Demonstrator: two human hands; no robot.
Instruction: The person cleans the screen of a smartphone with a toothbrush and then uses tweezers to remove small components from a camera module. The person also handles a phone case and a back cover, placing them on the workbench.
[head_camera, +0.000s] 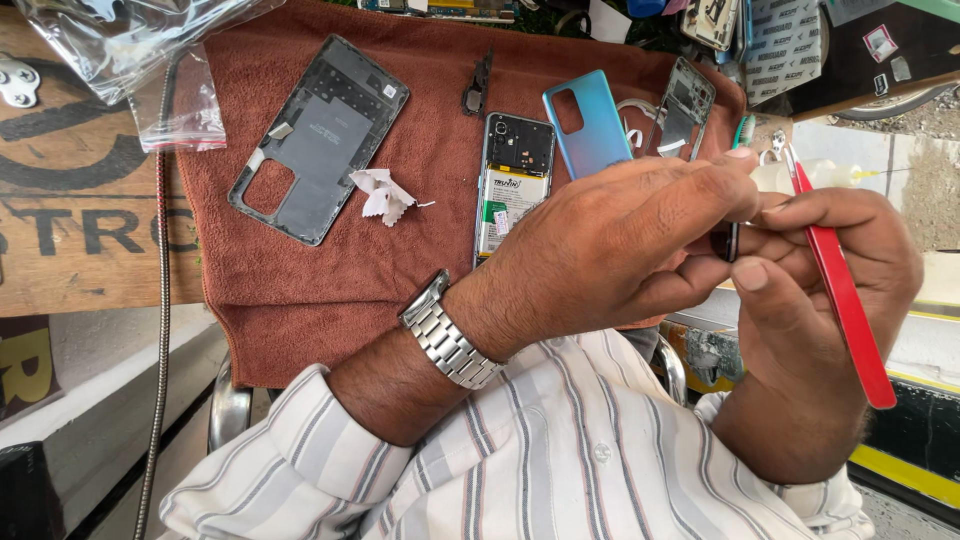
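Note:
My left hand (610, 240), with a steel watch (448, 335) on its wrist, pinches a small dark round part (728, 242) between fingers and thumb. My right hand (815, 290) meets it from the right, holding red tweezers (845, 295) and touching the same small part. Both hands hover over the right edge of a rust-brown towel (330, 290). On the towel lie an opened phone (513, 180) showing its battery, a blue back cover (590, 122), a grey phone frame (318, 138) and a crumpled white scrap (383, 195).
A second phone frame (683, 108) leans at the towel's far right. A small dark bracket (476, 90) lies at the top. Clear plastic bags (130, 50) sit top left over a wooden board (70, 200). A flexible metal hose (160, 330) runs down the left. Clutter crowds the top right.

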